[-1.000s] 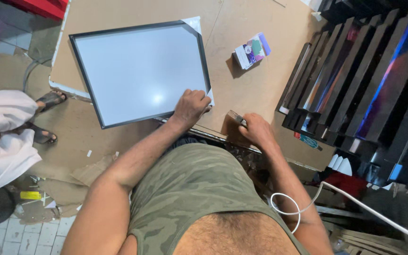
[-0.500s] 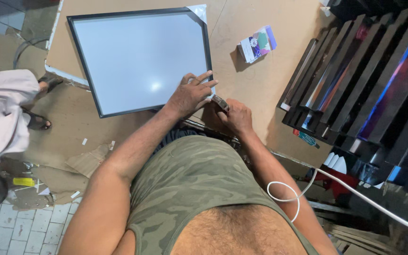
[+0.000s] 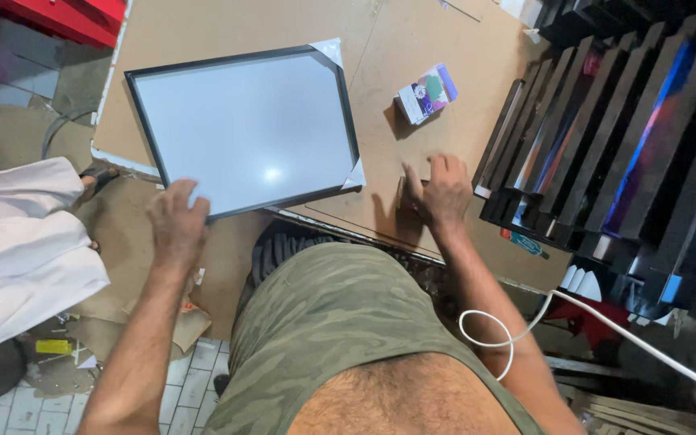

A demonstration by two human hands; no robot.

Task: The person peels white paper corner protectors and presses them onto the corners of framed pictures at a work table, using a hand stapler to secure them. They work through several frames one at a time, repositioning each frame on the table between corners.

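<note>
While the black picture frame (image 3: 243,129) lies flat on the brown table (image 3: 412,24), the left hand (image 3: 177,219) rests at its near left corner, fingers spread and touching the frame's edge without clamping it. Well apart from it, the right hand (image 3: 438,192) presses flat and open on the table just right of the frame's near right corner. A small colourful box (image 3: 426,93) lies beyond that hand, and dark frames (image 3: 606,137) stand stacked to the right.

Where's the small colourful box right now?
The small box lies on the brown board, beyond the right hand, between the framed panel and the dark frames.
</note>
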